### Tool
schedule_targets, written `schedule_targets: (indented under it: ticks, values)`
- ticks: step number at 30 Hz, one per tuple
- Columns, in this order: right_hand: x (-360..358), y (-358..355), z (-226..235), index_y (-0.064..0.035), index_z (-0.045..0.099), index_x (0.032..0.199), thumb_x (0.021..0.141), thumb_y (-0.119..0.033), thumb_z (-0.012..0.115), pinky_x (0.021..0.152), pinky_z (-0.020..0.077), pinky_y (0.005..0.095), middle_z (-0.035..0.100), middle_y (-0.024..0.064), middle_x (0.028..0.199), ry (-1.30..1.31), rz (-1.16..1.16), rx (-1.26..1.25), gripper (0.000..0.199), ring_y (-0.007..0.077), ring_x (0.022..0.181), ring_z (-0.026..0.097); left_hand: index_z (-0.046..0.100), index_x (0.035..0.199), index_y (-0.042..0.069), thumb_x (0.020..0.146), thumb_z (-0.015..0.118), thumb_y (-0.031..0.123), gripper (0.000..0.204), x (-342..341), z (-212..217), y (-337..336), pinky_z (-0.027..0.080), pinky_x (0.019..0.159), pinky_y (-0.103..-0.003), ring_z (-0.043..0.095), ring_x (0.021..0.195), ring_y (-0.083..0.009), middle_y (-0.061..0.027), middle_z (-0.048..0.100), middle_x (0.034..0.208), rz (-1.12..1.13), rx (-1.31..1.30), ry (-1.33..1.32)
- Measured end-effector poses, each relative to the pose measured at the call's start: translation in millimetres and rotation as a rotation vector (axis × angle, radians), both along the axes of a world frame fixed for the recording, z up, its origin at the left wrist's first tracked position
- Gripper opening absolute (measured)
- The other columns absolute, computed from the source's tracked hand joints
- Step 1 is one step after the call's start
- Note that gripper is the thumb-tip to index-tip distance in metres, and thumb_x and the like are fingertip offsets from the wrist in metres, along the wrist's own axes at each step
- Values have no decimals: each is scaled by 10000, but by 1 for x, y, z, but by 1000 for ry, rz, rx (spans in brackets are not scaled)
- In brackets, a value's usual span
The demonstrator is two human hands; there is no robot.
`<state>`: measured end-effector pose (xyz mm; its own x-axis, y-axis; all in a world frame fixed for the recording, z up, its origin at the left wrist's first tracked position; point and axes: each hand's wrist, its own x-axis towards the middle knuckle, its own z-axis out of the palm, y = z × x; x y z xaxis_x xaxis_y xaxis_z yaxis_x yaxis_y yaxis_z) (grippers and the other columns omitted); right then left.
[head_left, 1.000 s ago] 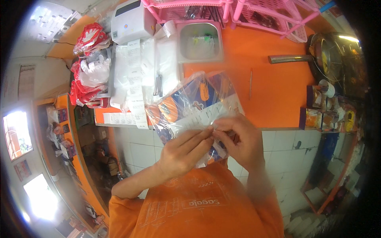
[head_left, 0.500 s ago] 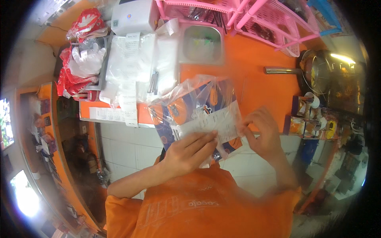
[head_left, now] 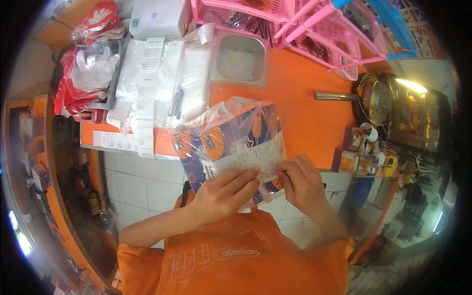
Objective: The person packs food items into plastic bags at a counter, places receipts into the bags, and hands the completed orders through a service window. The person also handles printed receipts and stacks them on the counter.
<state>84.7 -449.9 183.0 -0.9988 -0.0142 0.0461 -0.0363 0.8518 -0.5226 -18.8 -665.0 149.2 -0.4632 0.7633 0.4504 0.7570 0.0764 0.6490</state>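
Note:
A clear plastic bag (head_left: pixel 211 120) holds a blue and orange printed package (head_left: pixel 258 125), tilted over the counter's near edge. Across the package's near side lies a white printed receipt (head_left: pixel 241 160); whether it is inside or outside the plastic is hard to tell. My left hand (head_left: pixel 223 191) is closed on the bag's near side, fingertips pressed on the receipt, its thumb hidden. At the right side of the bag, my right hand (head_left: pixel 302 184) is closed in a pinch by the receipt's right end, on what looks like the bag's plastic.
On the orange counter (head_left: pixel 305 123) are stacked clear bags (head_left: pixel 194 88), a long paper strip (head_left: pixel 145 105) and a metal tray (head_left: pixel 219 81). Pink baskets (head_left: pixel 314 24) stand at the back. To the right are a long-handled pan (head_left: pixel 339 96) and a glass-fronted case (head_left: pixel 418 113).
My right hand has come in leftward and down, and its fingers now pinch at the receipt's right end. My left hand keeps its hold. The whole view has shifted slightly.

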Motion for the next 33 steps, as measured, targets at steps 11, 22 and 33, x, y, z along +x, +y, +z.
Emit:
schedule_targets:
  ticks: [11,22,33]
  values:
    - [-2,-3,-7,-56,603,890,780,-76,747,669,503,429,594,109,871,11,-34,-78,182,326,788,607,656,995,7,729,721,57,279,-1,-1,1,592,684,-278,682,910,-203,-107,718,1133,-5,22,16]
    - [-85,27,24,-42,630,898,764,-8,777,631,502,352,614,86,807,110,141,171,202,247,716,626,624,896,38,766,729,113,183,2,-8,-3,576,672,-250,691,914,-170,-118,734,1086,-8,73,217]
    - [-16,-7,9,-38,726,945,764,27,788,613,504,324,653,83,827,18,-38,-114,202,232,713,649,616,920,49,757,710,126,204,0,-10,-1,570,656,-254,677,902,-167,-106,711,1162,-11,69,71]
